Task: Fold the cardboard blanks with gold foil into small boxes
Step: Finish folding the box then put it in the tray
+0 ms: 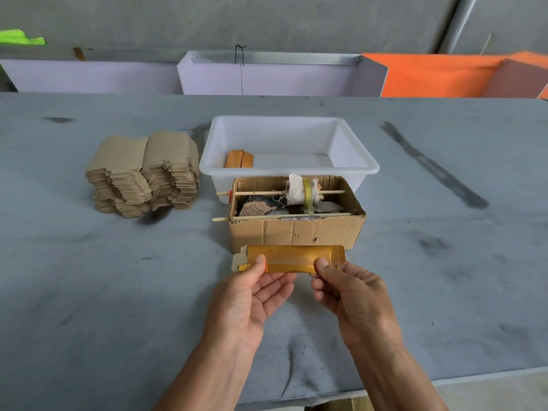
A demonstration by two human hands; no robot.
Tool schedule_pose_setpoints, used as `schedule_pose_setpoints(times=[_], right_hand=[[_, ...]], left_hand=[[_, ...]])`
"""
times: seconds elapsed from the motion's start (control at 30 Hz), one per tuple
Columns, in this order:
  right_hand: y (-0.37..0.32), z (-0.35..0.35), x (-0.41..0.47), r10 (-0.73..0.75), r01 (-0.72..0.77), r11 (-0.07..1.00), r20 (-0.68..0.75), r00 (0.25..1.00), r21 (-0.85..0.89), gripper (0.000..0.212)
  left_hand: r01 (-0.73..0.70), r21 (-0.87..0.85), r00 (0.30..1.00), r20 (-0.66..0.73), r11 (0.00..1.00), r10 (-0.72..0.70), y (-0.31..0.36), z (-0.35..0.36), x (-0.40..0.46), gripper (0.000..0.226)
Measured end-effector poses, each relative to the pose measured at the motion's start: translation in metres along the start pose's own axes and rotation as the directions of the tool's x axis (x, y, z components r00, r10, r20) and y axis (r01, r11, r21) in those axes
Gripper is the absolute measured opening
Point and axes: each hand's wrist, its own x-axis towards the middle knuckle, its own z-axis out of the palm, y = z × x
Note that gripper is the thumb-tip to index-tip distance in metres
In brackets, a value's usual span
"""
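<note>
A long gold-foil cardboard blank (292, 256) is held level just above the grey table, in front of a brown carton. My left hand (252, 295) pinches its left part with the thumb on top. My right hand (350, 295) pinches its right part the same way. A pale tab sticks out at the blank's left end. A tall stack of brown blanks (145, 173) lies at the left. One folded gold box (238, 159) sits in the white plastic tub (355, 166).
The brown carton (296, 232) stands open between my hands and the tub, with two wooden sticks across it, a cloth-wrapped roll with yellow tape (302, 189) and dark lumps inside. The grey cloth-covered table (444, 277) ends near my arms. Purple and orange bins line the back.
</note>
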Motion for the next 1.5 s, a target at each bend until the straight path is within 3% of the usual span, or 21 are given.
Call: schedule_pose_setpoints(times=[0.43, 0.7, 0.83, 1.03, 1.5], right_hand=[[0.002, 0.006, 0.005, -0.073, 0.067, 0.994, -0.068, 0.995, -0.090, 0.016], [-0.001, 0.011, 0.002, -0.074, 0.073, 0.990, -0.004, 0.997, -0.122, 0.022], [-0.007, 0.011, 0.003, -0.094, 0.087, 0.984, -0.042, 0.995, -0.158, 0.030], [-0.012, 0.014, 0.012, -0.141, 0.110, 0.970, -0.132, 0.981, -0.218, 0.010], [-0.014, 0.045, 0.022, -0.073, 0.046, 0.982, -0.145, 0.987, -0.182, 0.012]], left_hand=[[-0.091, 0.152, 0.995, -0.028, 0.984, 0.096, -0.004, 0.000, 0.006, 0.006], [-0.143, 0.117, 0.985, -0.081, 0.983, 0.153, 0.000, -0.002, 0.008, 0.009], [-0.195, 0.126, 0.973, -0.103, 0.973, 0.209, 0.006, -0.008, 0.006, 0.011], [-0.244, 0.151, 0.955, -0.134, 0.958, 0.265, 0.015, -0.029, -0.001, 0.012], [-0.239, 0.113, 0.958, -0.135, 0.964, 0.253, 0.022, -0.036, -0.003, 0.012]])
